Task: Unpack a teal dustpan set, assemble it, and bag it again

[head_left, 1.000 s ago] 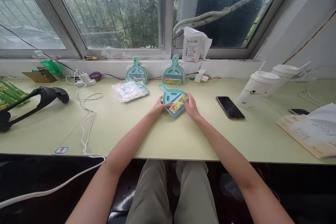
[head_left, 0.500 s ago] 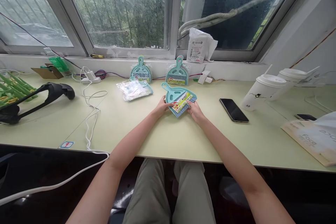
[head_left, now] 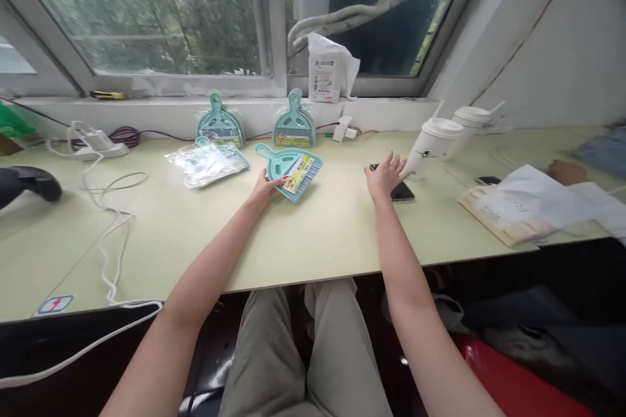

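Note:
My left hand [head_left: 265, 187] grips the left edge of a teal dustpan and brush set [head_left: 292, 171] with a yellow label, tilted above the table. My right hand [head_left: 386, 177] is open, fingers spread, over a black phone [head_left: 403, 192] that it partly covers; whether it touches the phone I cannot tell. Two more teal dustpan sets, the left one [head_left: 220, 122] and the right one [head_left: 294, 122], stand against the wall below the window. A clear plastic-wrapped package [head_left: 208, 163] lies to the left of the held set.
Two white lidded cups, the nearer [head_left: 430, 146] and the farther [head_left: 470, 118], stand beyond my right hand. A tissue pack [head_left: 508, 212] lies at the right, near another person's hand [head_left: 567, 172]. White cables [head_left: 115, 221] and a power strip [head_left: 100, 148] are at the left.
My right hand has let go of the dustpan set and moved right to the phone, with its fingers spread. The view has turned right, and another person's hand now shows.

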A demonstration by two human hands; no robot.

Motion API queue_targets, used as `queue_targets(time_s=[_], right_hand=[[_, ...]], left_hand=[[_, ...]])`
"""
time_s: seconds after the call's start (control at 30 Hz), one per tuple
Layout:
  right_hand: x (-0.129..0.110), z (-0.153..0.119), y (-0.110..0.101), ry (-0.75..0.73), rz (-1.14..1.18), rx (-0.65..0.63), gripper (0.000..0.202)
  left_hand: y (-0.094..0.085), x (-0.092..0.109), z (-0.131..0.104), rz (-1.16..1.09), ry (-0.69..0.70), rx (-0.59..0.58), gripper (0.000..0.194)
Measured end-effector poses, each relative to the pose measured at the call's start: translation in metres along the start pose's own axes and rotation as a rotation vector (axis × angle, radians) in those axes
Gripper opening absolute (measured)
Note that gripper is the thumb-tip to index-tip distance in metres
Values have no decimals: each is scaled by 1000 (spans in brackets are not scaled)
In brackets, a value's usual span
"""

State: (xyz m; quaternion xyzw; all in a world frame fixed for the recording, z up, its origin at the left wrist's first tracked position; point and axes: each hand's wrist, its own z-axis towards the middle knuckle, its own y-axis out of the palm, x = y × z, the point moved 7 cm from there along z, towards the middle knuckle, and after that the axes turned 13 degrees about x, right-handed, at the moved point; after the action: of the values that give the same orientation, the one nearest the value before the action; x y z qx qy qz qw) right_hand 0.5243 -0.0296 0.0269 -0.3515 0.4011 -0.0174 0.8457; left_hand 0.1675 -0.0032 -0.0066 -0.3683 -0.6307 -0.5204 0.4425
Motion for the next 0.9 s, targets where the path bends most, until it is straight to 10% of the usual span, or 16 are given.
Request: queue_targets(time_s=[0.2, 0.4, 0.9], right_hand=[[61, 24, -5, 111, -284, -86, 97], [60, 27, -7, 121, -215, 14, 70], [59, 31, 1, 84, -210, -24, 82]], left_hand=[[-2, -6, 9, 2, -27, 3, 63], [1, -8, 6, 31, -48, -36, 67], [4, -6, 2, 54, -50, -50, 65]])
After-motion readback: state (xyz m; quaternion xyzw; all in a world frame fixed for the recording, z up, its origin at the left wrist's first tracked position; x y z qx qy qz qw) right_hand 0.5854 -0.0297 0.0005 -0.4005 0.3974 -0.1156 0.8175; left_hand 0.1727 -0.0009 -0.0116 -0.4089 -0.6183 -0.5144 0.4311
